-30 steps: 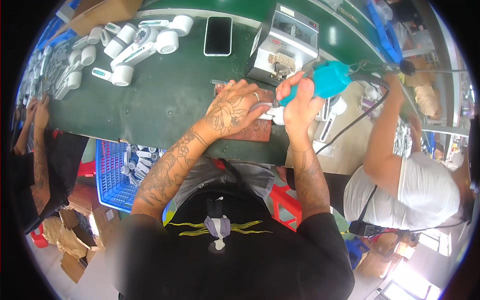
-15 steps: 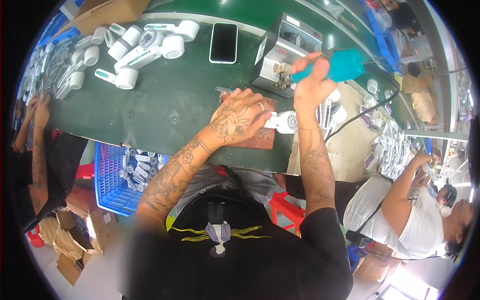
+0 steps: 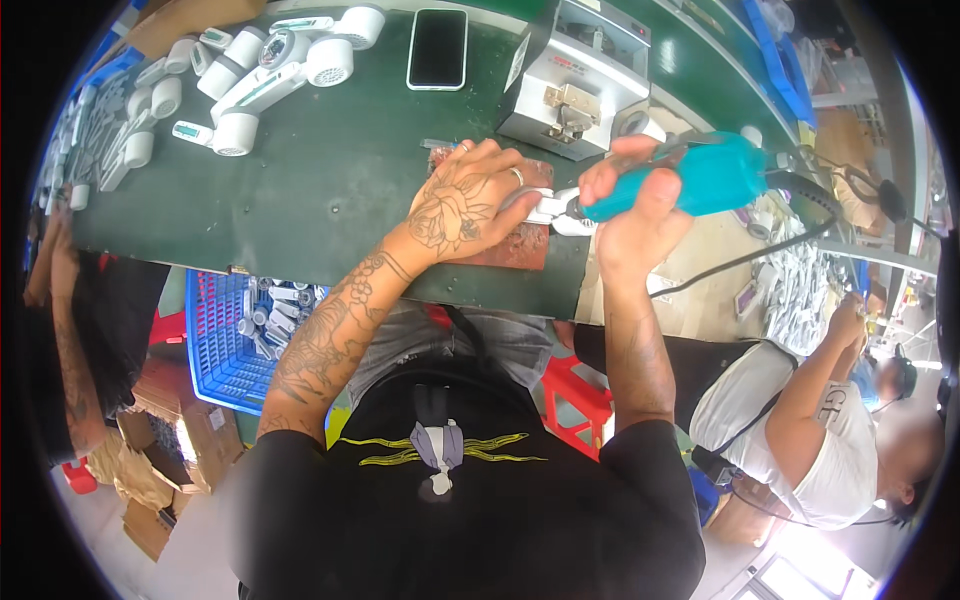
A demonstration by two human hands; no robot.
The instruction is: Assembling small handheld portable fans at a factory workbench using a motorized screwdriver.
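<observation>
My left hand (image 3: 465, 205) lies over a reddish-brown board (image 3: 522, 252), its fingers closed on a small white handheld appliance (image 3: 570, 226) with a round head. Much of the appliance's handle is hidden under that hand. A teal electric screwdriver (image 3: 715, 178) with a cord is gripped in my right hand (image 3: 640, 220). The tool is tilted nearly level, its tip end over the appliance near the joint of handle and head. Whether the bit touches a screw cannot be made out.
Several similar white appliances (image 3: 235, 132) lie at the back left, near a phone (image 3: 437, 50). A grey metal machine (image 3: 575, 85) stands behind the board. A blue basket (image 3: 215, 350) of parts sits below the table edge. Co-workers are at both sides; the screwdriver cord (image 3: 745, 264) trails right.
My right hand has brought the screwdriver down and toward me, from beside the machine onto the appliance. My left hand stays on the appliance. The whole view has shifted slightly.
</observation>
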